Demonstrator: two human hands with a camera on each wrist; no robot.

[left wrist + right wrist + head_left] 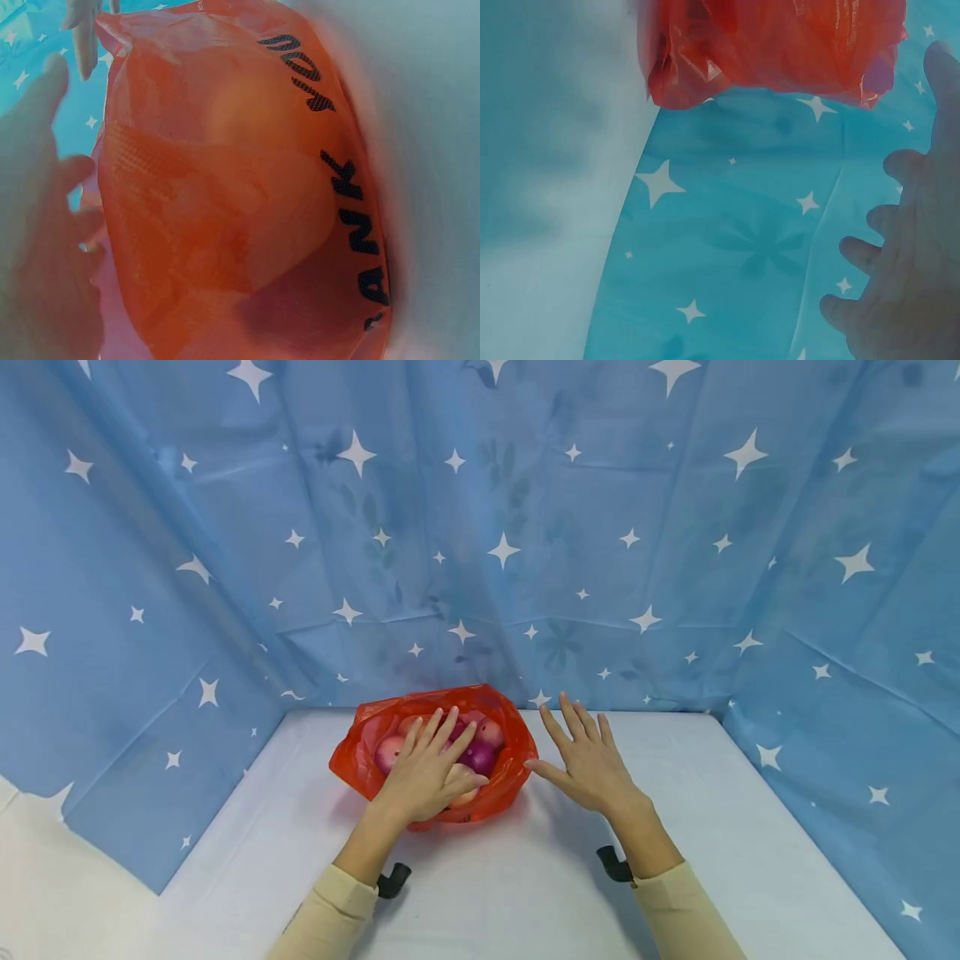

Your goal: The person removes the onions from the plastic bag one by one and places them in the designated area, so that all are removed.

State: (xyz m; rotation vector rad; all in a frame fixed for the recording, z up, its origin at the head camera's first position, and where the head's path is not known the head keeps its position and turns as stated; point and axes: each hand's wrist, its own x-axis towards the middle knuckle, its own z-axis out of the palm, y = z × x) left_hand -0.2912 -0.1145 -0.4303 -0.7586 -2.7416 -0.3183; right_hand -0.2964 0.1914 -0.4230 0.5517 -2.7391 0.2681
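Observation:
A red plastic bag (516, 774) stands on the table with its mouth spread wide. Several round pieces of produce lie inside, among them a glossy purple one (480, 759), a pink-red one (388, 752) and a peach-toned one (491, 732). My left hand (423, 782) is over the bag's mouth with its fingers spread, hiding part of the contents. Just right of the bag, my right hand (594, 770) has its fingers straight and apart, thumb tip near the bag's edge. Black lettering (349, 176) runs along the bag's side in the left wrist view.
The table (510, 893) has a white cover. Blue curtains (525, 568) with white stars hang behind it and along both sides, close behind the bag. A black curved piece (393, 881) sits at the left wrist, and a similar black piece (615, 864) at the right.

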